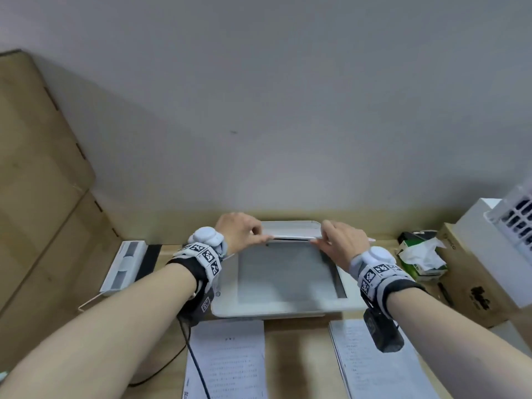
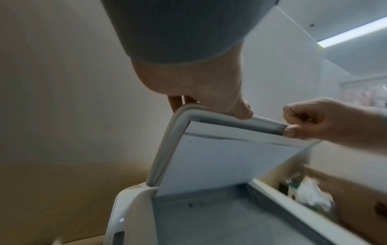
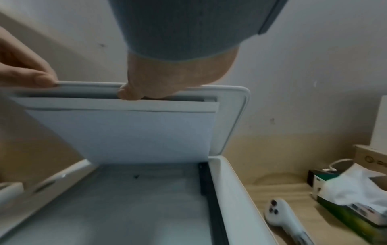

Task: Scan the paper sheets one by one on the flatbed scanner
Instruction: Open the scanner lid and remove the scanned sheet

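Note:
The white flatbed scanner (image 1: 276,311) sits on the desk with its lid (image 1: 290,227) raised steeply. My left hand (image 1: 260,236) grips the lid's front edge near its left end, thumb underneath. My right hand (image 1: 321,237) grips the same edge further right. The left wrist view shows the left hand (image 2: 220,102), the right hand (image 2: 303,122) and the lid's white underside (image 2: 220,157). The grey glass (image 3: 125,207) looks bare below the right hand (image 3: 159,84). Two printed paper stacks lie at the desk's front, one left (image 1: 227,361) and one right (image 1: 371,367).
A green tissue box (image 1: 420,260), a cardboard box (image 1: 472,277) and a white box (image 1: 495,249) crowd the right side. A white handheld device (image 3: 284,217) lies beside the scanner. Left stand a white unit (image 1: 125,266) and big cardboard boxes (image 1: 37,168). A black cable (image 1: 195,367) crosses the left stack.

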Action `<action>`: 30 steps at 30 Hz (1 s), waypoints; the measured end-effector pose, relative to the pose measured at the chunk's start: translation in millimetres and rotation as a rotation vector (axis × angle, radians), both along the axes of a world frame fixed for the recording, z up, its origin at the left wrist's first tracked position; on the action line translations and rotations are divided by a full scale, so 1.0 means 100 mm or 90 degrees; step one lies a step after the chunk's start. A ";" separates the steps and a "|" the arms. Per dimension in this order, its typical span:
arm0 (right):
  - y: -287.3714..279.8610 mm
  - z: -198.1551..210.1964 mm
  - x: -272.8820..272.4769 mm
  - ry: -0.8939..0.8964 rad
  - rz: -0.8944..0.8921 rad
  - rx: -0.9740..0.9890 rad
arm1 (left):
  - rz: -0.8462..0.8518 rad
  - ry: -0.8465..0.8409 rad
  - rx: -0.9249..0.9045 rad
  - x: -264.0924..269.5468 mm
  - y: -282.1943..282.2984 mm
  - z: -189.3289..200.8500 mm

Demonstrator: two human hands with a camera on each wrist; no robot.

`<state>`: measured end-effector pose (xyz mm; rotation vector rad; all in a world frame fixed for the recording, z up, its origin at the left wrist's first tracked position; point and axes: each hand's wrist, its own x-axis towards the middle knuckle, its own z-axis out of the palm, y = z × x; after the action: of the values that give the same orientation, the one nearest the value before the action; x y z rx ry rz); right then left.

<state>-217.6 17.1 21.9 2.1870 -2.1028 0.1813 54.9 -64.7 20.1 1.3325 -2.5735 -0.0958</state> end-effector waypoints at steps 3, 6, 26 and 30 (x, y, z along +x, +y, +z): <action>-0.33 0.16 -0.02 -0.037 0.006 -0.097 | 0.130 0.123 0.067 -0.04 -0.22 0.20; -0.61 0.22 -0.06 -0.064 0.018 -0.179 | 0.231 0.321 0.161 -0.09 -0.42 0.23; -1.10 -1.22 0.11 -0.122 0.086 0.304 | 0.537 0.412 0.427 -0.09 -0.99 -0.88; -0.95 -1.23 0.29 -0.059 0.163 0.350 | 0.468 0.413 0.447 0.06 -0.74 -0.92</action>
<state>-189.0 -78.0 -101.1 2.7995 -2.0981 -0.3252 61.3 -139.1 -71.5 1.9548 -1.4322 -1.1432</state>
